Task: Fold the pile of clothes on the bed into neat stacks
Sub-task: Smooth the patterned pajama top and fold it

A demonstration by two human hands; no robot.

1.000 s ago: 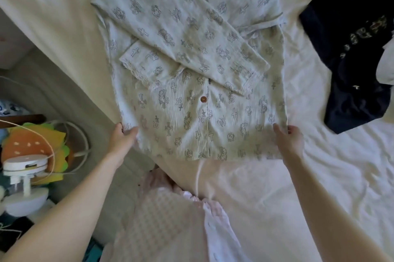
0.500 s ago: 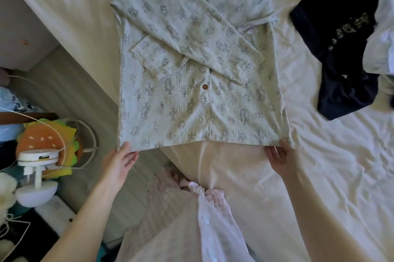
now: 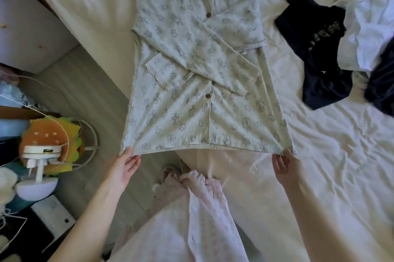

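The printed shirt point(image 3: 204, 82) lies flat on the bed point(image 3: 330, 155), buttons up, with both sleeves folded across its front. A second ago the hands were resting on the bottom edge. Now they have got hold of it and pulled it tight. The left hand point(image 3: 125, 168) pinches the bottom-left corner of the shirt, thumb on top and the other fingers under the cloth. The right hand point(image 3: 284, 165) pinches the bottom-right corner, and its fingers are curled a little (I cannot tell just how they sit under the cloth). The hem looks lifted and stretched straight between them, and the left corner hangs past the edge of the bed, over the floor.

I think this means the sleeves are done and the next step is to fold the bottom of the shirt up toward the collar. No neat stack shows yet.

To the right of the shirt, well apart from it, lies a dark top point(image 3: 315, 52) with pale letters on it. The letters are too crumpled and blurry to read. Further right of the shirt is a white garment point(image 3: 366, 33), touching the dark top. I see no brand or label on the shirt, only small drawings of crosses and little animals.
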